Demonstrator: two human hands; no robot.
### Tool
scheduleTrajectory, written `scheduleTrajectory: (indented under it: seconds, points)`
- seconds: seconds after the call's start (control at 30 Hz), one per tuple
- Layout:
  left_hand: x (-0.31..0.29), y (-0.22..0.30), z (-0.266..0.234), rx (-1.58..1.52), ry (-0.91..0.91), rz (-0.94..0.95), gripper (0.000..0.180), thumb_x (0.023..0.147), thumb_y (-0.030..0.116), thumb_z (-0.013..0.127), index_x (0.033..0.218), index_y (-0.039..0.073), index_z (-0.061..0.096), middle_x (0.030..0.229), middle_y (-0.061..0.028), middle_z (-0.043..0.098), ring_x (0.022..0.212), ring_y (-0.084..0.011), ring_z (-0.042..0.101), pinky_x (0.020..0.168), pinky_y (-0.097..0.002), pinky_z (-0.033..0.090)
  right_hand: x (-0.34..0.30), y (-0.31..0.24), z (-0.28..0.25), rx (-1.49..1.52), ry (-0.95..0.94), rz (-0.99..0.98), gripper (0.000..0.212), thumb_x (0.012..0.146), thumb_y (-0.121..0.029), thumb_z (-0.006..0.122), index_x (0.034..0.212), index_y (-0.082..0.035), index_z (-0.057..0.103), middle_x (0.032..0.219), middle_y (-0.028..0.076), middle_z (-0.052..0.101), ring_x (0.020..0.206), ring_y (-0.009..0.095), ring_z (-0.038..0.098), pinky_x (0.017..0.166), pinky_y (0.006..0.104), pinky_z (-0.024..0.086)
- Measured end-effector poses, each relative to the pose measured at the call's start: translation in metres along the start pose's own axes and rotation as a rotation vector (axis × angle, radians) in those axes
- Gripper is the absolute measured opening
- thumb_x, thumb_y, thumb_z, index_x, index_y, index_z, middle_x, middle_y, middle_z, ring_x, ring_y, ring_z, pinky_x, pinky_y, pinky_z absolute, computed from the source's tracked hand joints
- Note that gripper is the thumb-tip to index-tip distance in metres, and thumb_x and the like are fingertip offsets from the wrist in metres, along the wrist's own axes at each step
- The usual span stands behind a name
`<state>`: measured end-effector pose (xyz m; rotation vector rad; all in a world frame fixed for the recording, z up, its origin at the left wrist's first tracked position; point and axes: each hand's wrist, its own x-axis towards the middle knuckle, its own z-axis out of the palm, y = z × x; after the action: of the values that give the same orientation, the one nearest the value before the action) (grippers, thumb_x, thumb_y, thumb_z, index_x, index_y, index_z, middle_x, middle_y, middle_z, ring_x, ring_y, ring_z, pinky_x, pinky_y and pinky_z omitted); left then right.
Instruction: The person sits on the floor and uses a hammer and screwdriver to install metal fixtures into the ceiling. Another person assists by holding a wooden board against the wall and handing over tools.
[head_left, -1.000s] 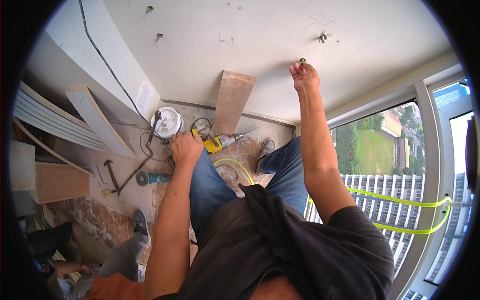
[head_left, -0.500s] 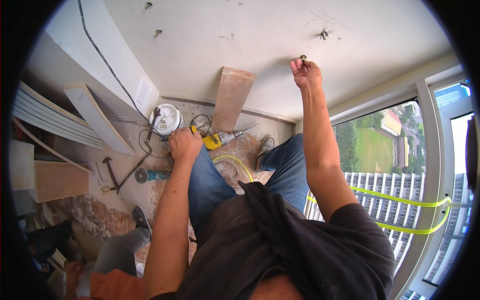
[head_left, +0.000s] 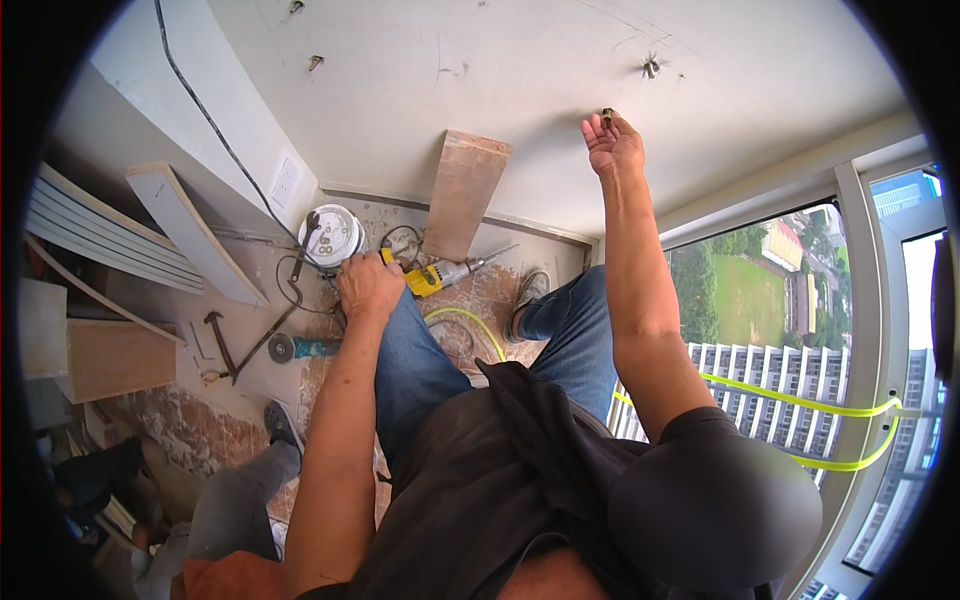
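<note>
My right hand (head_left: 614,145) is raised to the white wall (head_left: 520,100), thumb and forefinger pinching a small metal anchor bolt (head_left: 608,114) that sticks out of it. The other fingers of that hand are loosely spread. Up and to the right, another metal anchor (head_left: 650,67) with splayed pieces sits in the wall. My left hand (head_left: 370,287) lies on my bent left knee, palm down, holding nothing that I can see; its fingertips are partly hidden. Just beyond it are a white bucket (head_left: 345,232) with a hammer across its top and a yellow power drill (head_left: 428,280).
A board (head_left: 467,195) leans on the wall. Left on the floor lie a hammer (head_left: 222,340), an angle grinder (head_left: 285,348) and curved panels (head_left: 110,230). A person's grey trouser leg (head_left: 240,505) is at lower left. The window (head_left: 765,290) is right, with a yellow-green hose (head_left: 800,395).
A dark rounded shape has come into view at lower right, over my right shoulder. The person at lower left has shifted slightly. My hands stay nearly where they were.
</note>
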<state>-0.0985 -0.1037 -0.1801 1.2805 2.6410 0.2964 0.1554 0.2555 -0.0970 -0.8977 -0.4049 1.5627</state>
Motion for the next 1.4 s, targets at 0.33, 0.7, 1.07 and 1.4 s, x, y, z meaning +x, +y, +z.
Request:
scheduleTrajectory:
  seconds: [0.33, 0.7, 1.07, 1.4]
  points:
    - [-0.001, 0.001, -0.003, 0.004, -0.017, -0.007, 0.041, 0.091, 0.031, 0.061, 0.107, -0.003, 0.074, 0.114, -0.0235, 0.072, 0.114, -0.0397, 0.065, 0.100, -0.0505, 0.051, -0.002, 0.004, 0.006, -0.057, 0.028, -0.004, 0.015, 0.108, -0.011, 0.052, 0.108, 0.002, 0.061, 0.098, 0.014, 0.063, 0.085, 0.029, 0.069, 0.084, 0.0505, 0.065]
    - [0.000, 0.001, -0.002, -0.007, 0.003, -0.006, 0.038, 0.090, 0.029, 0.061, 0.104, -0.003, 0.074, 0.111, -0.0243, 0.073, 0.111, -0.0422, 0.065, 0.099, -0.0524, 0.052, -0.005, 0.002, 0.003, -0.082, 0.016, 0.065, 0.034, 0.111, -0.030, 0.048, 0.110, 0.002, 0.058, 0.102, 0.017, 0.060, 0.083, 0.030, 0.067, 0.084, 0.0549, 0.063]
    - [0.000, 0.002, -0.002, 0.006, -0.006, -0.015, 0.038, 0.091, 0.030, 0.061, 0.106, -0.002, 0.074, 0.114, -0.0234, 0.072, 0.112, -0.0417, 0.065, 0.100, -0.0518, 0.052, 0.002, 0.006, 0.004, -0.252, 0.022, -0.027, 0.023, 0.107, -0.021, 0.054, 0.103, 0.001, 0.058, 0.085, 0.013, 0.061, 0.075, 0.028, 0.066, 0.075, 0.0529, 0.063]
    - [0.001, -0.001, 0.001, 0.012, 0.010, -0.012, 0.038, 0.091, 0.030, 0.062, 0.105, -0.003, 0.074, 0.112, -0.0237, 0.073, 0.111, -0.0417, 0.065, 0.099, -0.0520, 0.052, -0.016, 0.006, 0.006, -0.107, 0.051, 0.094, 0.030, 0.108, -0.029, 0.054, 0.104, 0.000, 0.057, 0.085, 0.009, 0.058, 0.074, 0.026, 0.063, 0.081, 0.0549, 0.062]
